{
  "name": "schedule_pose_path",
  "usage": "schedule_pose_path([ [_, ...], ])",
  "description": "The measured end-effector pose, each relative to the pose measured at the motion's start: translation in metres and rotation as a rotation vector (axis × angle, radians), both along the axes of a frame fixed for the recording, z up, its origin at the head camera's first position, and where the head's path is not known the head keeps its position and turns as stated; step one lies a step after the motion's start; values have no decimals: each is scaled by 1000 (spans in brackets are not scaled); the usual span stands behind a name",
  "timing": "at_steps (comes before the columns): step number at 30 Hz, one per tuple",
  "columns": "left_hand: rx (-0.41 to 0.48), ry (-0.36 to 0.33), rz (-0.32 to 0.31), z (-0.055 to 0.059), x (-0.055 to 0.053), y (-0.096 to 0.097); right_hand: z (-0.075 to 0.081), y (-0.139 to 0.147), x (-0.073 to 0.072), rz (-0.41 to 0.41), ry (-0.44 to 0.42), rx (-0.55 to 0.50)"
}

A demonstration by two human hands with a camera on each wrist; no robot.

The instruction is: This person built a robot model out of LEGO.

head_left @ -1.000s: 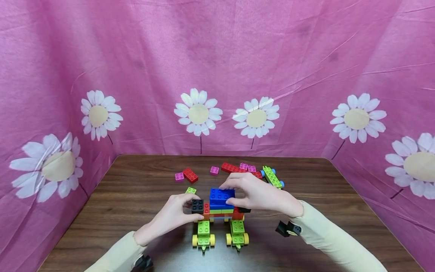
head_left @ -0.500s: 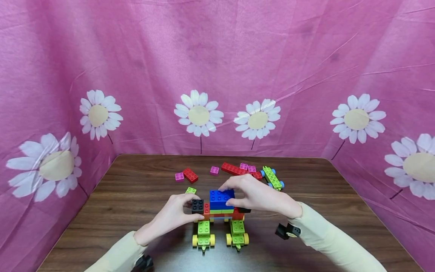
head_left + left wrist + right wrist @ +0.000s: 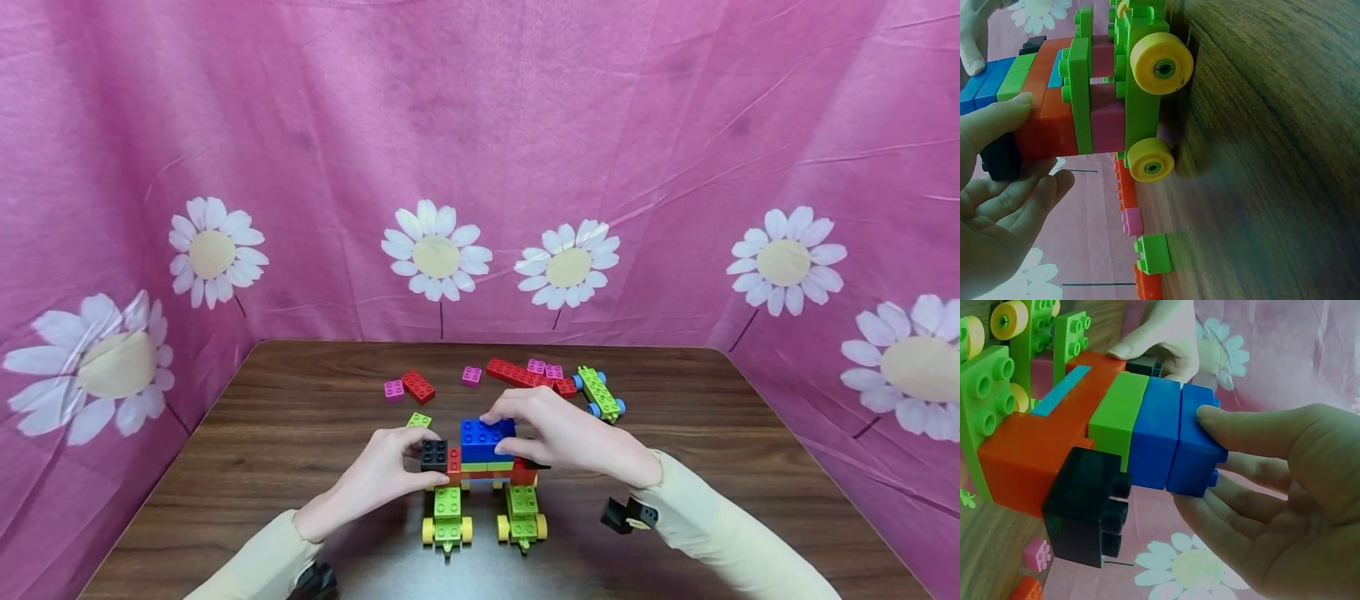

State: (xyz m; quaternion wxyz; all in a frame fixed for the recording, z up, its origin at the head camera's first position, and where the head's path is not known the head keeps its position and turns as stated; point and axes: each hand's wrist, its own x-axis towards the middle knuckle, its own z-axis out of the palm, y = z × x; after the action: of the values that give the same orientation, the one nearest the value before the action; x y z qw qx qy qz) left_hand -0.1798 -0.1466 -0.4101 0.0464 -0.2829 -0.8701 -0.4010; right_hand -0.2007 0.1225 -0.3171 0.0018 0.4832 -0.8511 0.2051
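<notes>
On top of the brick model (image 3: 487,467), our right hand (image 3: 566,433) pinches the upper blue brick (image 3: 1196,440), thumb on the near side and fingers round the far side. Just below it we see the lower blue brick (image 3: 1155,434), a thin seam between the two; we cannot tell whether they are fully joined. At the model's left end, our left hand (image 3: 378,471) grips it, thumb against the near red face and fingers behind the left black brick (image 3: 434,454). The model stands upright between our hands on lime wheel bases (image 3: 522,504) with yellow wheels (image 3: 1162,64). From its right end juts the right black brick (image 3: 1085,503). Behind the model, to its left, we have a lime brick (image 3: 418,420), then a short red brick (image 3: 418,387) beside a pink brick (image 3: 393,390). Behind it to the right lie a long red brick (image 3: 516,372) and, farther right, a lime car base (image 3: 597,393) with blue wheels.
</notes>
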Motion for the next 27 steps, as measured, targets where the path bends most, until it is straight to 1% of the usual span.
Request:
schedule_pose_path([
  [2, -2, -1, 2, 1, 0, 0, 1, 0, 0, -4, 10, 9],
  [6, -8, -4, 2, 1, 1, 1, 2, -1, 2, -14, 0, 17],
  [12, -16, 9, 7, 1, 2, 3, 1, 0, 3, -13, 6, 12],
  [18, -15, 7, 9, 0, 3, 3, 0, 1, 2, -34, -25, 5],
  [27, -36, 23, 15, -1, 2, 2, -5, -2, -1, 0, -46, -64],
])
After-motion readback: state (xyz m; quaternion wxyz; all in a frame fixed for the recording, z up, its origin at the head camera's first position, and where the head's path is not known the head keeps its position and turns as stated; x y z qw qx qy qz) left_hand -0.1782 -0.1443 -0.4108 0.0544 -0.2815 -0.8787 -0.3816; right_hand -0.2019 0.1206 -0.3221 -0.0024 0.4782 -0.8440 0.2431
